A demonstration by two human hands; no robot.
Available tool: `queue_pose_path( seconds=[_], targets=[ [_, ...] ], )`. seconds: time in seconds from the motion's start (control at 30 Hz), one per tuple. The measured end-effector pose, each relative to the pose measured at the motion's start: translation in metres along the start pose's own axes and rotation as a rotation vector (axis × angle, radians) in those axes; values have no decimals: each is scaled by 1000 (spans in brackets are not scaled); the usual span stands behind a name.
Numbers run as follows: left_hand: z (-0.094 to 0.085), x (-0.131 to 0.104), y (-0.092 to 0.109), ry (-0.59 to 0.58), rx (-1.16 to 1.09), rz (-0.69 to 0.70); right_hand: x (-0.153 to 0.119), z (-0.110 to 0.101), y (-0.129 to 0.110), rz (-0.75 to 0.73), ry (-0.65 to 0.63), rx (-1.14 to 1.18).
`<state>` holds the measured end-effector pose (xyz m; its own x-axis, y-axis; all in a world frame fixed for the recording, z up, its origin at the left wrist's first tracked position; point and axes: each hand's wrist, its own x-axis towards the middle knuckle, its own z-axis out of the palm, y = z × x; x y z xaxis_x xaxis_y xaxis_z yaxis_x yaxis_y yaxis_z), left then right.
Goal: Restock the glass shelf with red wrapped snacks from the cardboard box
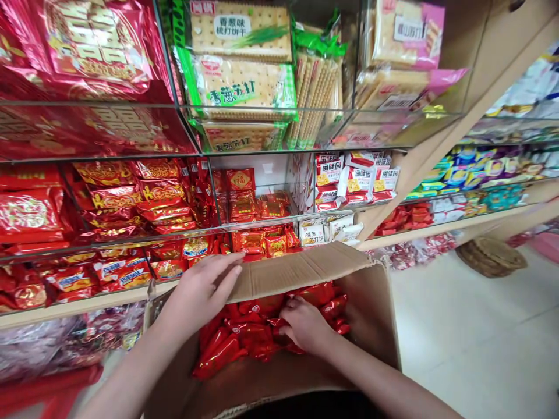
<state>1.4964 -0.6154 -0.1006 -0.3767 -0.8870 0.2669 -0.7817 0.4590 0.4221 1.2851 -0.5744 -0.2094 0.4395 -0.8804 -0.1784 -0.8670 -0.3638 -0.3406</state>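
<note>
The step in hand appears to be the handling of red packets inside the cardboard box: the right hand is set among them with fingers curled, though whether one is gripped cannot be told. The left hand is held with thumb and fingers apart beside the box's far flap, no packet in it. For the next move, a sure hold on a packet, free of its neighbours, seems called for. Two hands and one box are counted; the overlapping packets inside cannot be. Above the box's right side, at least two pink-ended cracker packs are seen.
</note>
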Motion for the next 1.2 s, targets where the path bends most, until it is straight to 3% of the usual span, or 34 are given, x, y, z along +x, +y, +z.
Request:
queue_pose_path(
  seconds=[0.1, 0.13, 0.2, 0.27, 0.33, 0.4, 0.5, 0.63, 0.73, 0.83, 1.0, 1.1, 1.2],
  targets=[
    [4, -32, 7, 295, -60, 166, -16, -13, 9, 24, 115, 238],
    [8, -43, 12, 346, -105, 193, -23, -19, 11, 50, 181, 356],
    [21, -61, 24, 321, -246, 76, -37, -30, 10, 105, 280, 636],
    [36, -68, 38, 207, -397, -133, -47, -39, 3, 145, 311, 929],
    [49, -66, 51, 152, -560, -298, -53, -46, -9, 147, 307, 1154],
    [57, -58, 60, 171, -666, -364, -53, -47, -23, 118, 326, 1272],
    [60, -48, 65, 197, -611, -310, -48, -44, -39, 77, 447, 1286],
    [53, -37, 61, 186, -585, -213, -38, -43, -43, 3, 594, 1068],
    [40, -29, 59, 79, -607, -155, -33, -54, -38, -155, 629, 868],
    [28, -21, 58, 17, -506, -47, -33, -68, -35, -228, 576, 884],
    [23, -15, 53, 363, -348, -73, -30, -76, -39, -9, 332, 1486],
    [21, -13, 44, 363, -270, -31, -26, -76, -41, 59, 289, 1503],
    [13, -14, 31, 279, -174, 93, -32, -82, -34, 126, 369, 1405]
  ],
)
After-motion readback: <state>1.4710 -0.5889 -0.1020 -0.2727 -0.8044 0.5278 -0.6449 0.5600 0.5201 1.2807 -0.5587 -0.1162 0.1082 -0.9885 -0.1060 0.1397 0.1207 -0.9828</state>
